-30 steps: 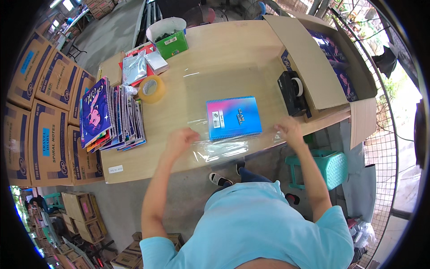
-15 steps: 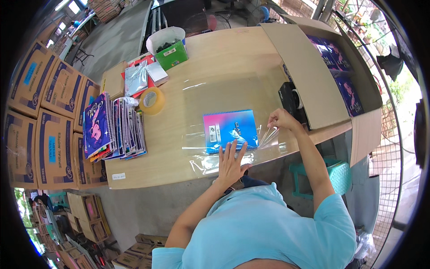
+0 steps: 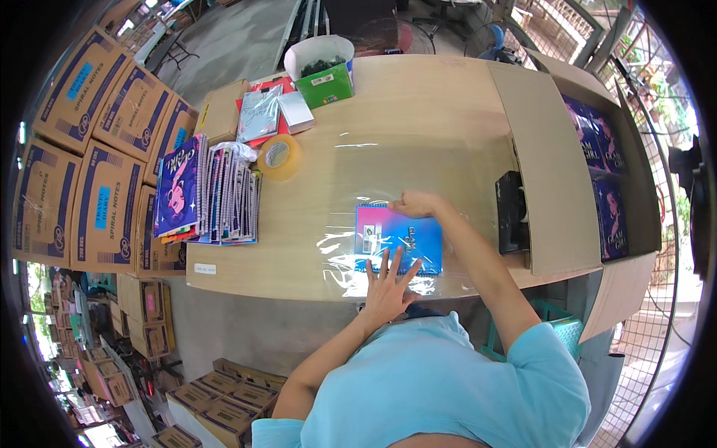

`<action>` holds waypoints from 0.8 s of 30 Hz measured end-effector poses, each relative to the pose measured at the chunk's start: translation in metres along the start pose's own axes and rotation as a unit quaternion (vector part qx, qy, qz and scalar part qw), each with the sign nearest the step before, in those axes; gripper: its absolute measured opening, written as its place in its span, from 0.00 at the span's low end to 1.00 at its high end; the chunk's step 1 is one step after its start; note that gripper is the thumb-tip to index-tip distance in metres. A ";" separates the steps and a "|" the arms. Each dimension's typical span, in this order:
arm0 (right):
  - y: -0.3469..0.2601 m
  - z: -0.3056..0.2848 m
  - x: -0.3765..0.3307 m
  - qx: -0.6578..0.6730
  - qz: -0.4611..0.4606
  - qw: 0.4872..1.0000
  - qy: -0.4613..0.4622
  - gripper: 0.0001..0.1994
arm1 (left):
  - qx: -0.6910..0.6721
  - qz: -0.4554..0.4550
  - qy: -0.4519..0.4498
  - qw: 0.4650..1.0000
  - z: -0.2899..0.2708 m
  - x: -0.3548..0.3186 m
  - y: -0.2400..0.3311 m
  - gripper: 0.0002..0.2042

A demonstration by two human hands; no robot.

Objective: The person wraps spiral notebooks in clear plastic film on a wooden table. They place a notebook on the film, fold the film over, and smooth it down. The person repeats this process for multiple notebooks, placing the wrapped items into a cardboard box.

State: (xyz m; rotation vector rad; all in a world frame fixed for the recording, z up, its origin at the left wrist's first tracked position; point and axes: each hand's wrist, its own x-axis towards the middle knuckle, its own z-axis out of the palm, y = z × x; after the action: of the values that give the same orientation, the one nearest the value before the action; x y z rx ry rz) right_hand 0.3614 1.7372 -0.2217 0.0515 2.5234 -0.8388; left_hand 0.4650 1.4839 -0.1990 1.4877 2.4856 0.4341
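Lying flat under clear film (image 3: 351,257), notebook (image 3: 398,239) long axis runs left-right. Left hand (image 3: 388,287) spread wide on near edge; right hand (image 3: 414,203) pinches far edge.

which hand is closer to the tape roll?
Left, narrowly. The left hand lies flat on the near edge of the notebook, below and right of the tape roll. The right hand is at the notebook's far edge, further right of the roll.

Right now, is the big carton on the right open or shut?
Open. The carton's flap is folded out over the table, and purple notebooks show inside.
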 end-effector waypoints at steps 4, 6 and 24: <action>0.017 0.022 0.003 0.000 -0.039 0.995 0.087 0.35 | -0.026 0.007 0.017 1.000 0.001 -0.001 -0.003 0.40; 0.023 0.008 0.013 0.043 0.052 0.997 -0.025 0.30 | -0.031 0.000 0.010 0.999 0.001 -0.002 -0.002 0.40; 0.032 -0.108 0.040 0.005 0.089 0.973 0.215 0.09 | -0.044 -0.030 0.014 0.999 0.000 0.000 0.000 0.38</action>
State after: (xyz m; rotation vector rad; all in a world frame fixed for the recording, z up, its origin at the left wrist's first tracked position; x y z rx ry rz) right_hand 0.2854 1.8211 -0.1819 0.5062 2.8558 -0.8383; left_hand 0.4649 1.4834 -0.1991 1.3800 2.4906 0.5482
